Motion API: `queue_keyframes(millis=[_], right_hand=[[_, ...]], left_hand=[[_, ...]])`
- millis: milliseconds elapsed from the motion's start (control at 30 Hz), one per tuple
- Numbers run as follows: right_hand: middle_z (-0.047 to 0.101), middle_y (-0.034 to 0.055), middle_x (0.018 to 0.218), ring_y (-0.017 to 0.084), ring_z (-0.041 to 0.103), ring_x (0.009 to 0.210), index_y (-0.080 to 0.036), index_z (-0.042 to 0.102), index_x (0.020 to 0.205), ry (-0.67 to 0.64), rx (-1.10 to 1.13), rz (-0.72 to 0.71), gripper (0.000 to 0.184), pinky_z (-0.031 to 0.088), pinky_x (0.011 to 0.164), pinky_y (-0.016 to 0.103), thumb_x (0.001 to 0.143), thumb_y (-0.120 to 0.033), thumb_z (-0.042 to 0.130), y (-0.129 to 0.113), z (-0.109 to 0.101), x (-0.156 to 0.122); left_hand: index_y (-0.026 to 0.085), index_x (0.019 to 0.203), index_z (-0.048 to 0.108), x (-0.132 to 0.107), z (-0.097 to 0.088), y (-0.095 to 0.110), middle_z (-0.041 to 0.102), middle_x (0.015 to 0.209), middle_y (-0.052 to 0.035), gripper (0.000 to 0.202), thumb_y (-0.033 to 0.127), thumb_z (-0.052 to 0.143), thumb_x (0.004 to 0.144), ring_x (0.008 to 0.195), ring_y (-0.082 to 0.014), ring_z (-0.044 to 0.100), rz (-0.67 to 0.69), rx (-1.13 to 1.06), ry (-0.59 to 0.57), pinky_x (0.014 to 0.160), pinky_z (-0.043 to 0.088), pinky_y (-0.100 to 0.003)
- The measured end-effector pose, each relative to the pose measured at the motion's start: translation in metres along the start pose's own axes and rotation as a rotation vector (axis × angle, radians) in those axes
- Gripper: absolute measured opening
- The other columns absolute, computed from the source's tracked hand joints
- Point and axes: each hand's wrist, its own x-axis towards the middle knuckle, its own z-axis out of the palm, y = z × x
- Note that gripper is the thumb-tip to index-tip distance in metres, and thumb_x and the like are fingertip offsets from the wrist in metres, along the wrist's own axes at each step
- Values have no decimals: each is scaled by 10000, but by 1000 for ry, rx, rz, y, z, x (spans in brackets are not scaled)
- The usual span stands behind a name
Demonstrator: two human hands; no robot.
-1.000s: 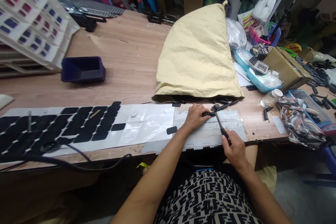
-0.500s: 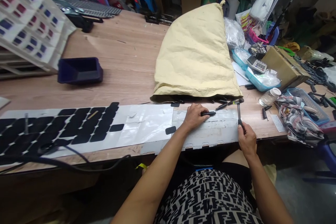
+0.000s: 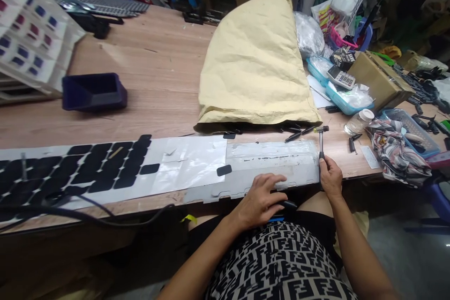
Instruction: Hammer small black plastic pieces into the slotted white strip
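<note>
My left hand [image 3: 262, 199] is at the table's front edge, above my lap, with its fingers closed round a small black pen-like piece [image 3: 288, 204]. My right hand [image 3: 329, 177] grips the handle of a small hammer [image 3: 321, 141], which stands upright at the right end of a grey metal strip [image 3: 274, 168] on the table. Several loose black pieces [image 3: 297, 135] lie just beyond the strip, at the mouth of a large yellow paper sack [image 3: 255, 61].
A long white sheet with black pads [image 3: 105, 166] runs left along the table's front. A dark blue tray [image 3: 92, 91] and a white rack [image 3: 28, 33] stand at the left. Baskets, a calculator [image 3: 339, 77], a cardboard box [image 3: 379, 79], a bottle [image 3: 358, 122] and a patterned cloth [image 3: 399, 154] crowd the right side.
My left hand has pulled back from the strip to the table's edge with the black piece. My right hand swung the hammer off the piece to the strip's right end.
</note>
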Motion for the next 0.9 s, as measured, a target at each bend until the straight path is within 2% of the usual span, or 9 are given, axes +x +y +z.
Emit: queue_keyframes(millis=[133, 233, 333, 433, 533, 633, 733, 900], right_hand=[[768, 119, 1110, 284, 695, 1015, -167, 752, 1147, -1, 6, 3, 503, 504, 921, 396, 891, -535, 525, -1, 0, -1], [767, 120, 1107, 286, 693, 1015, -166, 754, 1140, -4, -3, -12, 503, 504, 917, 397, 896, -533, 513, -2, 0, -1], [771, 116, 1081, 283, 694, 989, -170, 755, 1133, -1, -13, -18, 497, 508, 902, 393, 899, -530, 505, -1, 0, -2], [772, 113, 1079, 279, 694, 981, -174, 753, 1142, 6, -19, -23, 497, 511, 895, 386, 903, -530, 501, 1, 1, -2], [770, 116, 1092, 275, 695, 976, -169, 753, 1144, 7, -23, -28, 501, 510, 889, 379, 907, -527, 495, 3, 2, -2], [772, 116, 1070, 269, 695, 952, -164, 754, 1134, 8, -28, -32, 501, 512, 870, 372, 911, -526, 489, 3, 2, -3], [772, 114, 1058, 262, 694, 929, -165, 754, 1131, 8, -31, -33, 496, 511, 864, 372, 914, -523, 488, 3, 2, -4], [775, 105, 1034, 249, 689, 896, -169, 753, 1130, 12, -32, -38, 481, 515, 848, 364, 911, -515, 500, 4, 2, -2]], left_hand=[[248, 1080, 732, -15, 17, 7, 546, 1447, -116, 192, 228, 695, 892, 1273, -314, 475, 5, 207, 12, 1033, 396, -470], [256, 1159, 713, -3, 17, 8, 590, 1400, -111, 314, 334, 749, 857, 1254, -331, 485, -48, 175, 46, 1027, 394, -486], [234, 1188, 702, 34, 11, 2, 697, 1174, -88, 320, 353, 697, 891, 1152, -303, 534, -153, 136, 156, 997, 410, -460], [218, 1150, 714, 86, 11, -18, 710, 1063, -83, 260, 322, 643, 923, 1075, -284, 556, -327, 167, 244, 935, 429, -430], [214, 1132, 720, 135, 19, -45, 694, 1059, -98, 266, 343, 665, 906, 1050, -298, 548, -477, 218, 225, 880, 436, -423], [217, 1048, 742, 160, 28, -64, 683, 1042, -109, 207, 343, 677, 897, 1072, -325, 528, -540, 255, 139, 855, 428, -431], [215, 950, 748, 157, 27, -72, 686, 1031, -109, 137, 317, 674, 896, 1076, -334, 514, -535, 227, 81, 849, 414, -442], [230, 961, 739, 117, 11, -80, 702, 952, -74, 133, 323, 665, 902, 978, -293, 519, -502, 127, 97, 859, 397, -446]])
